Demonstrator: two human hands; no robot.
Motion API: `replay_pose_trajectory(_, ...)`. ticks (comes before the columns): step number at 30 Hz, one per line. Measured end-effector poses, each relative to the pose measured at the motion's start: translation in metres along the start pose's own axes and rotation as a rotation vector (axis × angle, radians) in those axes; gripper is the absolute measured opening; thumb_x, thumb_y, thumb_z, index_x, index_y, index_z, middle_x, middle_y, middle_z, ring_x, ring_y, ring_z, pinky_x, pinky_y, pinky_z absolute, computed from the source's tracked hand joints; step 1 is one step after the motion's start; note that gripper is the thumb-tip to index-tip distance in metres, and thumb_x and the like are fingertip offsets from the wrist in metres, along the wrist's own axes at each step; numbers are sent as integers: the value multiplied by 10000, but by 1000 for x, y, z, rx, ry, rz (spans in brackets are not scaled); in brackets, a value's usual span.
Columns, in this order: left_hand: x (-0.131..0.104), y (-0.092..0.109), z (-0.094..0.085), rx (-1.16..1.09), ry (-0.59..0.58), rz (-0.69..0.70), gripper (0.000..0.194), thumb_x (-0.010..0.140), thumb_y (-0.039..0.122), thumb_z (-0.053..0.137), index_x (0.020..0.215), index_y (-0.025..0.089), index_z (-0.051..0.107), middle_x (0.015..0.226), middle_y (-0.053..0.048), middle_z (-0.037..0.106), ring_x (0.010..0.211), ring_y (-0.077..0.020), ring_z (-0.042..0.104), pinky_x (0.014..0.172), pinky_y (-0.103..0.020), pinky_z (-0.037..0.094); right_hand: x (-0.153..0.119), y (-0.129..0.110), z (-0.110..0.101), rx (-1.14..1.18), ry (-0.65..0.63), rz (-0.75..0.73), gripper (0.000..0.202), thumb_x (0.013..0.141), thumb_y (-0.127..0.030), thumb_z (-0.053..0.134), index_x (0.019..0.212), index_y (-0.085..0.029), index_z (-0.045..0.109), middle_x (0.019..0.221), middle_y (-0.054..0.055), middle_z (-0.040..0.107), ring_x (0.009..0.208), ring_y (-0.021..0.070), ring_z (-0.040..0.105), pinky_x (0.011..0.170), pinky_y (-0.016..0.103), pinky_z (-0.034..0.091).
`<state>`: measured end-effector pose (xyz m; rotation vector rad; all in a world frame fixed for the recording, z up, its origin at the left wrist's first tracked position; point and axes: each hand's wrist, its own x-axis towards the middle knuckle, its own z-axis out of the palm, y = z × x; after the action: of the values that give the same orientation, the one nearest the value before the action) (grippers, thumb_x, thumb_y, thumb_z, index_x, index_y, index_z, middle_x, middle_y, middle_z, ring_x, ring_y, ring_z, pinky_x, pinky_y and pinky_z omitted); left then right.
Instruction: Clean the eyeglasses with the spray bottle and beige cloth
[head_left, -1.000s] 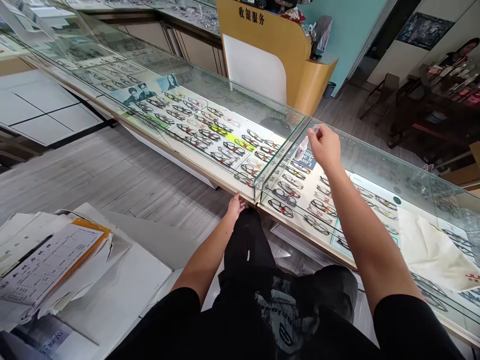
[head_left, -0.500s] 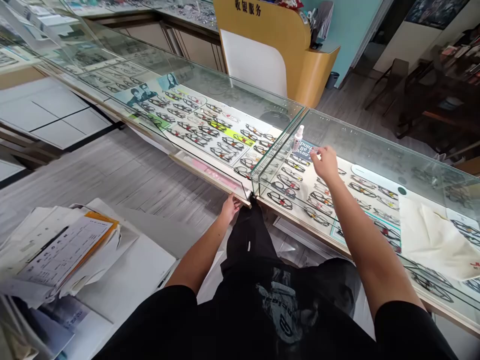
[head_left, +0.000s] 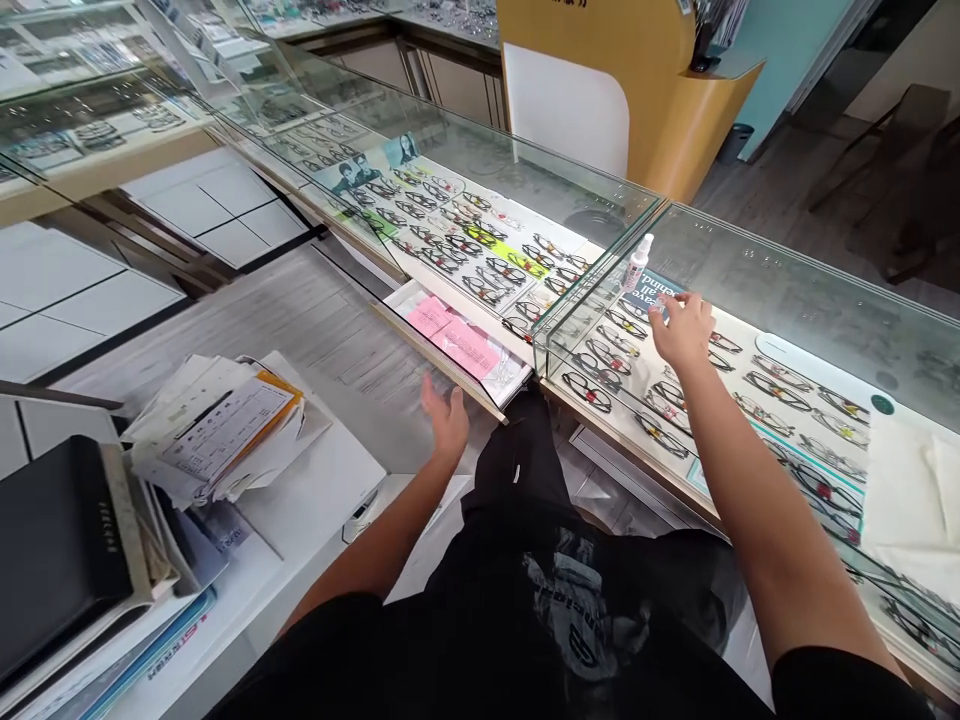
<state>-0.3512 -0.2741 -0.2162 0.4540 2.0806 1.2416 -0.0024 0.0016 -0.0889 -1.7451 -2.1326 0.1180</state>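
My left hand is open, fingers spread, just in front of a pulled-out drawer; I see no contact with it. Pink packets in clear wrapping lie inside that drawer. Over the glass counter, my right hand has its thumb and fingers curled together. Something small and clear seems to be at its fingertips, too faint to name. Beside it, a white spray bottle stands upright on the glass. Rows of eyeglasses lie under the glass below my right hand.
A pale cloth lies at the counter's right. On my left, a white desk bears stacked papers and a black box-like object. A yellow-brown service desk stands beyond the counter. A bin is on the floor behind.
The drawer is pulled further out, baring the pink packets. My left hand has let go of its front edge. My right hand stays near the spray bottle. The view has swung left.
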Motion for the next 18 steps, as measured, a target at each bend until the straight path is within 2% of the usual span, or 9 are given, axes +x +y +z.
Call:
replay_pose_trajectory(1,-8,11,-11,55,59,103,762,1135,467,478,1802,308,146,1880,-158,231,1760,-330,201,1395,-575,317,0,0,0,-5,0,-5,607,1096,-528,403,1513,-223,721,1528,216,575,1373,436,490,1157,638,421)
replay_pose_trajectory(2,-15,25,-23,122,87,238,781,1106,449,538,1798,337,193,1886,-102,250,1774,-290,169,1424,-523,271,0,0,1,-11,0,-9,611,1099,-531,395,1525,-227,711,1529,216,575,1371,436,491,1155,638,421)
replay_pose_trajectory(3,-19,40,-34,359,64,503,758,1085,441,547,1777,257,300,1853,-139,330,1763,-322,213,1420,-547,280,0,0,1,-17,1,-12,615,1103,-534,387,1536,-231,702,1532,215,574,1373,437,490,1155,638,420)
replay_pose_trajectory(5,-20,73,-53,731,-147,927,595,1049,412,583,1624,260,581,1728,-112,548,1730,-360,306,1423,-611,236,0,0,1,-22,-1,-11,623,1107,-539,375,1547,-232,692,1542,214,571,1384,439,484,1163,639,412)
replay_pose_trajectory(7,-14,105,-67,938,-349,1130,427,1071,360,547,1452,319,734,1522,-53,742,1655,-344,452,1423,-635,192,0,-1,0,-17,-10,-7,631,1108,-543,369,1552,-228,689,1550,214,570,1392,440,480,1171,638,408)
replay_pose_trajectory(9,-6,129,-74,1050,-446,1196,379,1113,356,483,1309,320,805,1342,-38,830,1450,-312,665,1406,-615,235,-1,-1,0,-11,-14,-8,636,1106,-545,368,1552,-225,690,1550,215,572,1386,439,480,1168,637,411)
replay_pose_trajectory(11,-1,144,-76,1118,-488,1215,407,1141,362,435,1217,314,832,1229,-34,859,1229,-265,774,1371,-566,316,-1,-1,0,-14,-10,-14,637,1105,-543,363,1545,-221,693,1549,219,573,1375,437,482,1159,636,417)
replay_pose_trajectory(13,2,150,-77,1161,-512,1228,416,1145,350,430,1163,312,844,1169,-36,867,1123,-241,795,1310,-511,406,-1,0,0,-29,-5,-21,639,1109,-544,353,1544,-218,690,1547,223,574,1372,435,481,1152,634,422)
replay_pose_trajectory(18,-2,146,-86,1199,-517,1219,395,1137,367,464,1145,290,851,1167,-62,866,1138,-280,779,1014,-432,576,-1,0,2,-80,-8,-41,628,1121,-538,343,1570,-236,662,1551,225,569,1367,429,489,1134,633,442)
